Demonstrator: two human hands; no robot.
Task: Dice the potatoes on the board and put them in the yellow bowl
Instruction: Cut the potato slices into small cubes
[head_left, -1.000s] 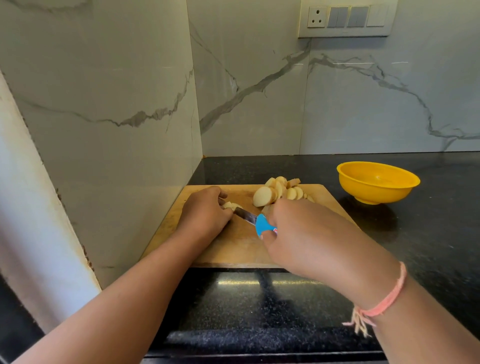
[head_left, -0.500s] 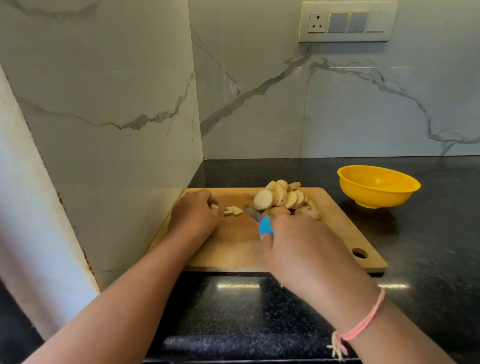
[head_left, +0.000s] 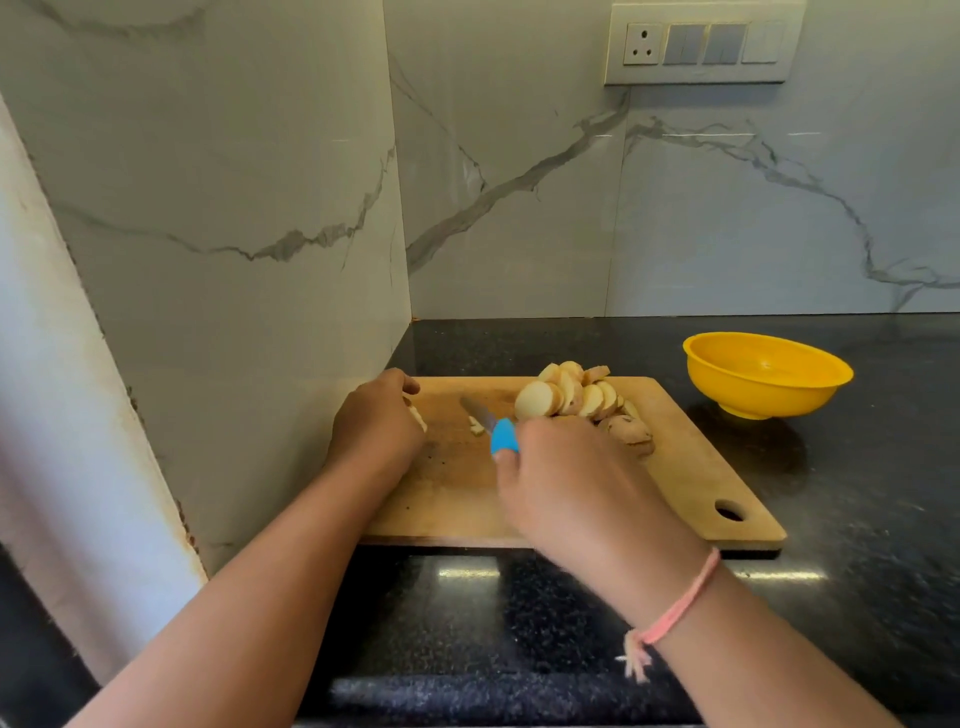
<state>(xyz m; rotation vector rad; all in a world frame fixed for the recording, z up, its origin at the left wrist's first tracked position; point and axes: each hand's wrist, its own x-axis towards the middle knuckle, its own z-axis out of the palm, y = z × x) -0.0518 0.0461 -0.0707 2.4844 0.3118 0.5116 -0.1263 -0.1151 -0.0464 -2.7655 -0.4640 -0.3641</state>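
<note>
**Barely started on the dicing**

My right hand (head_left: 576, 483) gripped the knife (head_left: 491, 423) mid-frame, and my left hand (head_left: 376, 421) curled on a potato piece (head_left: 417, 415). Only a few bits (head_left: 475, 426) were cut. The slices (head_left: 571, 397) sat piled at the board's (head_left: 675, 467) top, and the bowl (head_left: 753, 397) at right was empty.

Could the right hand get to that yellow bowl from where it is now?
Probably yes: the right hand grips the knife, but nothing stands between it and the yellow bowl beside the board.
</note>
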